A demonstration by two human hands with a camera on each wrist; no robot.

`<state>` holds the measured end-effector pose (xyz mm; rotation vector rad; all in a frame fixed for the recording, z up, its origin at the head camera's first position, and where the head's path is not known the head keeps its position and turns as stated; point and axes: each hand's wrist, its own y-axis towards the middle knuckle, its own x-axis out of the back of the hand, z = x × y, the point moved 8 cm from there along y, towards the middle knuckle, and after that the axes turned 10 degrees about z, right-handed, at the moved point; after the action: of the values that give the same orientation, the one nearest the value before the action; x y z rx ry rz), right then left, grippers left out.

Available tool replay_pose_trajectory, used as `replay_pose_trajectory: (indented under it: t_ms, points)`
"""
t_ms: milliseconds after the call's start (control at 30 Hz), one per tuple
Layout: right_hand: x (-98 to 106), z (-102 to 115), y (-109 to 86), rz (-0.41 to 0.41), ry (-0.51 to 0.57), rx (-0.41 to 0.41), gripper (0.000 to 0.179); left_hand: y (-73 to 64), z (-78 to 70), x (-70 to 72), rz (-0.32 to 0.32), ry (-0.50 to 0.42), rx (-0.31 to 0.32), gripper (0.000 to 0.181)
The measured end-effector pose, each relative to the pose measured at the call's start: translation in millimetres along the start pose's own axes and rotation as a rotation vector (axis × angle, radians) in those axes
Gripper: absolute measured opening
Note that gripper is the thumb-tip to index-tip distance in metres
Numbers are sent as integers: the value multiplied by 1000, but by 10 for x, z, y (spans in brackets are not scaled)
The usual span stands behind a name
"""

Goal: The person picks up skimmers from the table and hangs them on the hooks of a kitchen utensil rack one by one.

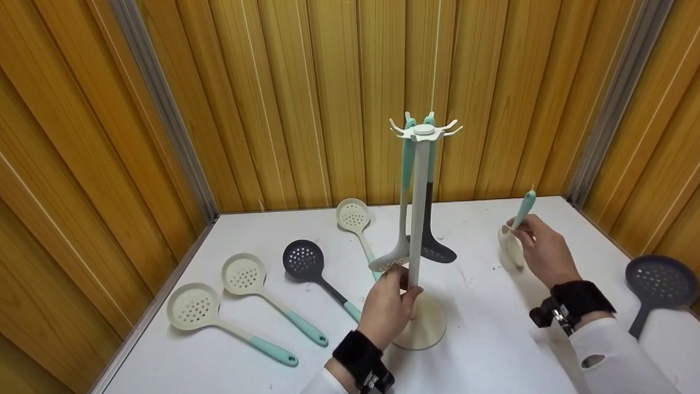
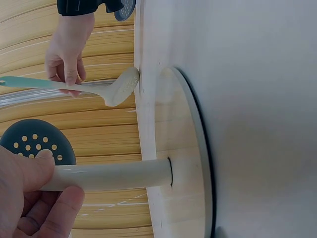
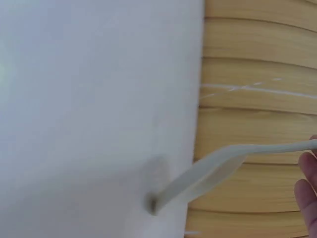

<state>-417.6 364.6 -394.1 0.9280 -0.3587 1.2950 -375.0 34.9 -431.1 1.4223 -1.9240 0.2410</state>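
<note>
My left hand [image 1: 385, 301] holds the lower pole of a cream utensil stand [image 1: 418, 219] with a round base and a ring of hooks on top. A cream slotted skimmer [image 1: 391, 259] and a dark one [image 1: 439, 251], both with mint handles, hang from its far hooks. To the right of the stand, my right hand [image 1: 547, 251] pinches the shaft of another cream skimmer [image 2: 122, 88]. Its mint handle [image 1: 525, 209] points up and its head is down at the table. In the right wrist view its head [image 3: 213, 171] shows edge-on, with only fingertips at the border.
On the white table [image 1: 481, 339], several skimmers lie left of the stand, among them a dark one [image 1: 303, 260] and a cream one [image 1: 194, 307]. Another dark skimmer [image 1: 660, 280] lies at the right edge. Wood-patterned walls [image 1: 306, 109] enclose the back and sides.
</note>
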Motion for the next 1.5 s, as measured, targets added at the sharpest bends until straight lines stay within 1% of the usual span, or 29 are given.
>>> replay_pose_trajectory:
  t_ms: [67,133,233,333,433,533,633,800,967,1133,1233,1500]
  points:
    - [49,97,2,-45,29,-14,28,-9,-13,3,-15,17,-23,18]
    - [110,204,2,-110,74,-2,31,-20,-30,10,-33,39,-48,18]
    - [179,351,8,-178,172,5,35,-31,-49,13,-49,60,-79,19]
    - [233,505,12,-225,279,27,35,-34,-43,7,-45,46,-69,18]
    - [288,669,-4,-261,357,42,35,-33,-40,-6,-35,34,-57,18]
    - [340,845,-51,-295,399,48,36,-30,-44,-17,-28,28,-51,18]
    - [388,1043,-114,-324,409,72,35,-30,-54,-22,-27,28,-53,18]
    - [435,1360,-213,-349,366,148,34,-35,-58,-15,-34,43,-52,18]
    - [411,1567,-285,-353,329,225,34,-30,-51,1,-33,47,-53,18]
    - [320,1684,-298,-330,326,287,28,-37,-39,5,-36,54,-54,18]
    - [268,1738,-304,-308,334,322,28,-38,-43,4,-31,53,-55,18]
    - [144,1828,-301,-242,372,359,32,-24,-19,8,-26,42,-37,17]
